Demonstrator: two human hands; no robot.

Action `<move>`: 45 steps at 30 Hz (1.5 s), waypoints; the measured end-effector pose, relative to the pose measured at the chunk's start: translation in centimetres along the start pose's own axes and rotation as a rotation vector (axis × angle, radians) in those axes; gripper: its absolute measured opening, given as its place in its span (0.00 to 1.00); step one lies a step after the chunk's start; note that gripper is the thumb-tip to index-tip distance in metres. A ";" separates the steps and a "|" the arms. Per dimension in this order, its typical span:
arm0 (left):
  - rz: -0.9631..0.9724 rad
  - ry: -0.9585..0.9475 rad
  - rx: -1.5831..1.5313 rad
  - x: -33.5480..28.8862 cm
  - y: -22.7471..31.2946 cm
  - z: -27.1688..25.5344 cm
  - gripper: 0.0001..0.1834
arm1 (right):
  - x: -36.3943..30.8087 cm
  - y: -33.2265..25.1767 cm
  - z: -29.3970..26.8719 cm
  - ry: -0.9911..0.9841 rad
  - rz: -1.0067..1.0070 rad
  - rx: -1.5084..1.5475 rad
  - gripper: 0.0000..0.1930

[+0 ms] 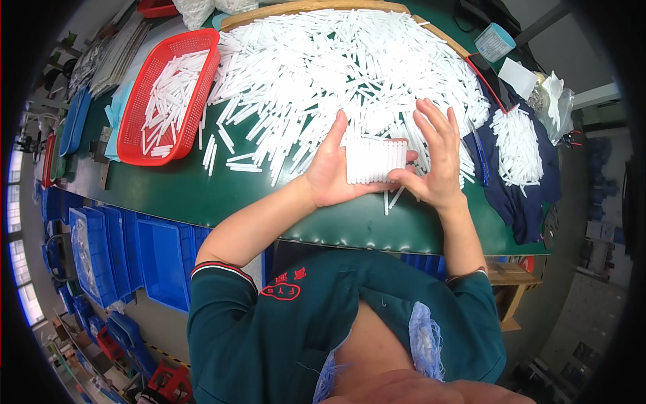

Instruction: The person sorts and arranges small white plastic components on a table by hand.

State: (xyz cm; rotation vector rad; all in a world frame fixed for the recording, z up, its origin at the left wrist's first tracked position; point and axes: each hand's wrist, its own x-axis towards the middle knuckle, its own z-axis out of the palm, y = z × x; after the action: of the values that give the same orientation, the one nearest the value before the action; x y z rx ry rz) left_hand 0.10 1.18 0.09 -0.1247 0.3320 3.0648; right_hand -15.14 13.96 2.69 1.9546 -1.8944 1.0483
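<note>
A neat side-by-side row of slim white plastic tubes [375, 161] rests across my left hand [328, 172]. The palm and fingers support it from beneath, with the thumb pointing up at its left end. At the row's right end is my right hand [437, 158], its long fingers raised and spread. Its thumb reaches the lower right corner of the row; whether it presses on the tubes I cannot tell. Just beyond both hands spreads a large heap of loose white tubes [336, 74]. A few single tubes lie below the row on the green tabletop [269, 212].
On the left stands a red perforated basket [210, 84] partly filled with tubes. At the right, a smaller pile of tubes [517, 148] lies on dark blue cloth [546, 178]. A wooden strip [316, 7] borders the heap. Blue bins [165, 259] sit below the table's left edge.
</note>
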 end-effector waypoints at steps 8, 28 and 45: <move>-0.041 0.038 0.027 -0.2 0.1 0.5 0.56 | -0.2 1.8 -0.6 0.108 0.023 -0.057 0.34; -0.027 0.144 0.062 0.3 -0.9 -0.2 0.50 | 0.6 -1.9 0.3 -0.263 -0.009 0.035 0.33; -0.055 -0.007 -0.058 0.1 0.1 0.1 0.59 | -8.2 17.4 -9.8 0.396 0.855 -1.038 0.37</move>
State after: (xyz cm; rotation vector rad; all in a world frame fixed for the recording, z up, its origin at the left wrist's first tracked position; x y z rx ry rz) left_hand -0.02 1.17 0.21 -0.1233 0.2360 3.0203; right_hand -34.02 23.84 -0.73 0.3480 -2.3109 0.3327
